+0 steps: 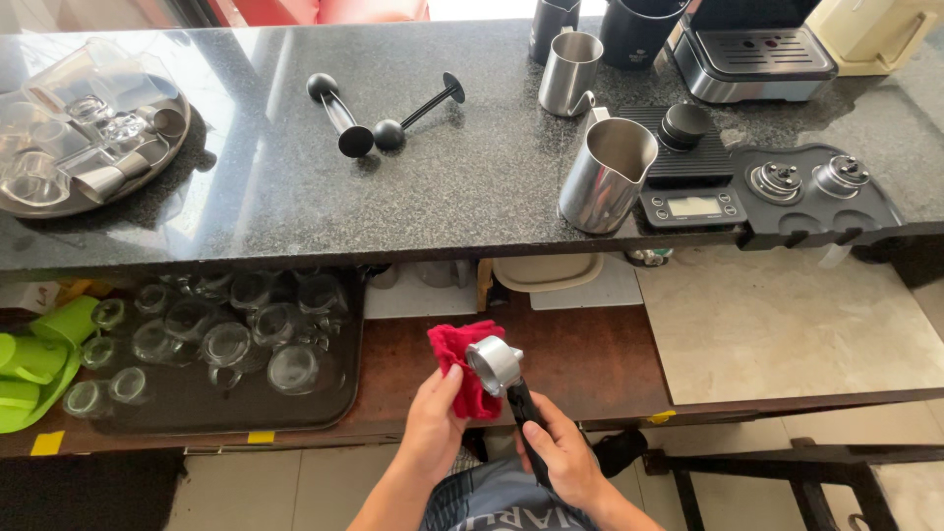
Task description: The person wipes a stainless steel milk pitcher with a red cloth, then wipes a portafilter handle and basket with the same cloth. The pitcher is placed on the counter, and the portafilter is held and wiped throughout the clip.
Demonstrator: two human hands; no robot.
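Note:
My right hand [559,454] grips the black handle of a metal portafilter [495,362], whose round steel basket points up and to the left. My left hand [433,418] holds a red cloth [462,362] pressed against the side of that basket. Both hands are low in the head view, in front of a brown lower shelf [590,359] and below the dark granite counter [472,177].
On the counter stand two steel milk jugs [605,175], a black scale [693,206], a tamping mat with tampers [816,192], two black stirring tools [379,113], an espresso machine [752,49] and a round tray of glasses [88,128]. Below left, a black tray of upturned glasses [226,334] sits by green plastic items [34,359].

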